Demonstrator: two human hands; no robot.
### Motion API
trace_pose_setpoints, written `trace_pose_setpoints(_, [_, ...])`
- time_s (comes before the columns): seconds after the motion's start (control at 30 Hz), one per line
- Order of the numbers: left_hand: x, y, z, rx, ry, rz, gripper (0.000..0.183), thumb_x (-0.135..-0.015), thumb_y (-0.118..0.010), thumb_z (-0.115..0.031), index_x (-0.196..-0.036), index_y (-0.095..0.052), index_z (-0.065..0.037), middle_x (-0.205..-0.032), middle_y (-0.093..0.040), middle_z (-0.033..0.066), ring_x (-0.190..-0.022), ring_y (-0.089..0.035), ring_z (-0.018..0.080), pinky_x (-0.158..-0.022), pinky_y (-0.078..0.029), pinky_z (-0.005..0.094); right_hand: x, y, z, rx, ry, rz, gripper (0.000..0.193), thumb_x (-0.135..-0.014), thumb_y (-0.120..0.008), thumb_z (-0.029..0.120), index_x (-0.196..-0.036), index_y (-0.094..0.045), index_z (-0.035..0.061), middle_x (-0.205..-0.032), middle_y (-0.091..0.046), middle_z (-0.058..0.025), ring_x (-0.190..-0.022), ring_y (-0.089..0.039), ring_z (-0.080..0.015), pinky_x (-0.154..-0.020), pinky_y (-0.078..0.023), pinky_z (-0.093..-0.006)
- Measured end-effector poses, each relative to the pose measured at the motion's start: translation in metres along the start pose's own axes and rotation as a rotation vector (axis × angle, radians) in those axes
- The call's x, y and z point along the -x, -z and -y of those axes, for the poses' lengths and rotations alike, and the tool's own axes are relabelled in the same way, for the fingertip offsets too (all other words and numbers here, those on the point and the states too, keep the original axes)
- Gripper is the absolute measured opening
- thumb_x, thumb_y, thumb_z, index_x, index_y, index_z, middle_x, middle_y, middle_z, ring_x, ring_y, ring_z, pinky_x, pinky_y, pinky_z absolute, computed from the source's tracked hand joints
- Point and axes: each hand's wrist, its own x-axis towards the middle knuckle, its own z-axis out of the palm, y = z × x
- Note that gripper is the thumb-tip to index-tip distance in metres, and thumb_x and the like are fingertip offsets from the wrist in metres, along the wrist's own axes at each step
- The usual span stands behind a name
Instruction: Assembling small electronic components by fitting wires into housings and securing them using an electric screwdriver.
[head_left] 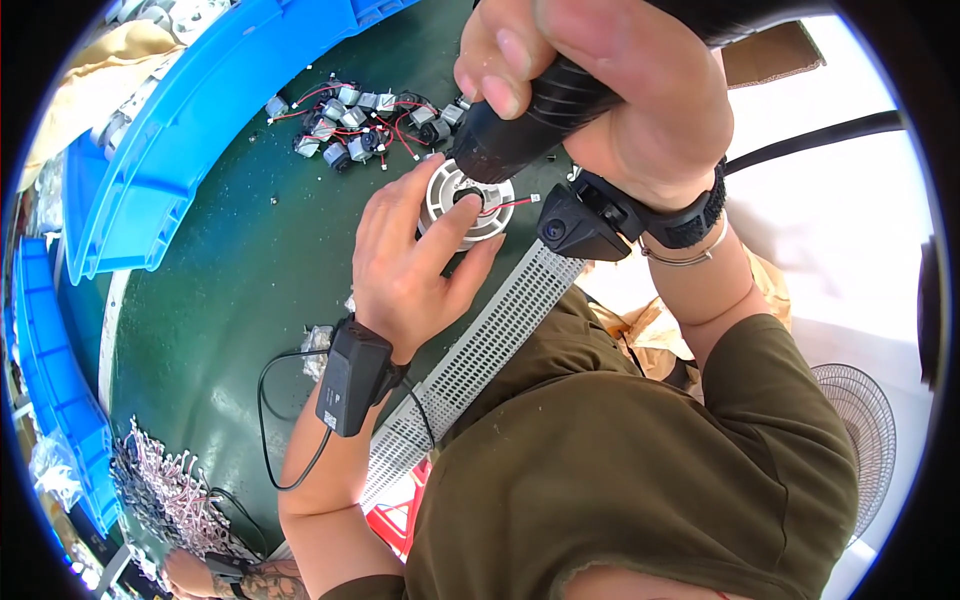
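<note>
My right hand [640, 80] is wrapped round a black electric screwdriver [560, 115] with a grooved grip, held above the work. Its lower end points down at a round white plastic housing [437, 205]; whether it touches is hidden. My left hand [405, 255] grips this housing at its rim, one finger reaching onto the dark centre part. From the centre a red wire with a small white connector [535, 198] runs out to the right. Beyond lies a loose pile of small silver motors [350, 118] with red and black wires.
Blue plastic bins [165, 170] line the left and far side of the green table [200, 350]. A perforated white strip [480, 350] runs along the near edge. At the lower left, a co-worker's hand [188, 575] is beside bundled wires [170, 490]. A fan [860, 430] stands right.
</note>
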Motion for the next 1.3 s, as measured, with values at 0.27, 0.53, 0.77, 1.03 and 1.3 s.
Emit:
trace_pose_setpoints(0.27, [0.001, 0.000, 0.000, 0.003, 0.013, 0.004, 0.034, -0.060, -0.077, -0.011, -0.090, -0.064, -0.002, -0.112, -0.056, 0.0218, -0.088, -0.058, 0.0325, -0.075, -0.047, 0.0400, -0.008, -0.006, -0.008, 0.345, 0.080, -0.094, 0.039, -0.072, -0.062, -0.007, -0.109, -0.050, -0.0041, -0.074, -0.059, -0.0034, -0.059, -0.055, -0.0086, -0.055, -0.045, -0.0222])
trace_pose_setpoints(0.53, [0.001, 0.002, 0.001, -0.015, 0.015, 0.011, 0.035, -0.059, -0.078, -0.012, -0.091, -0.064, -0.003, -0.111, -0.056, 0.0218, -0.087, -0.057, 0.0337, -0.075, -0.046, 0.0412, -0.020, 0.010, -0.027, 0.579, 0.659, 0.272, 0.014, -0.066, -0.067, -0.007, -0.077, -0.061, 0.0006, -0.098, -0.059, -0.0059, -0.075, -0.056, -0.0088, -0.064, -0.045, -0.0235])
trace_pose_setpoints(0.77, [-0.004, 0.003, -0.003, 0.003, -0.007, 0.039, 0.037, -0.059, -0.078, -0.012, -0.091, -0.063, -0.003, -0.110, -0.056, 0.0207, -0.086, -0.057, 0.0337, -0.073, -0.045, 0.0409, -0.010, 0.022, -0.033, 0.280, 0.384, 0.173, 0.033, -0.071, -0.064, -0.005, -0.103, -0.055, -0.0047, -0.085, -0.061, -0.0064, -0.071, -0.056, -0.0112, -0.064, -0.046, -0.0244])
trace_pose_setpoints(1.03, [-0.005, 0.018, 0.001, 0.088, 0.115, -0.077, 0.048, -0.060, -0.081, -0.013, -0.101, -0.057, -0.003, -0.108, -0.055, 0.0183, -0.094, -0.056, 0.0335, -0.083, -0.045, 0.0407, -0.025, 0.029, -0.008, 0.482, 0.657, 0.401, 0.010, -0.084, -0.049, 0.003, -0.082, -0.055, -0.0044, -0.073, -0.056, -0.0110, -0.068, -0.056, -0.0229, -0.065, -0.046, -0.0304])
trace_pose_setpoints(1.3, [0.059, 0.207, 0.058, -0.821, 0.767, 0.178, 0.040, -0.076, -0.069, -0.016, -0.111, -0.055, -0.002, -0.097, -0.063, 0.0173, -0.089, -0.060, 0.0315, -0.082, -0.046, 0.0378, -0.007, 0.008, 0.025, 0.338, 0.112, -0.124, 0.040, -0.071, -0.073, 0.003, -0.106, -0.053, -0.0015, -0.067, -0.060, -0.0004, -0.055, -0.053, -0.0065, -0.050, -0.040, -0.0201])
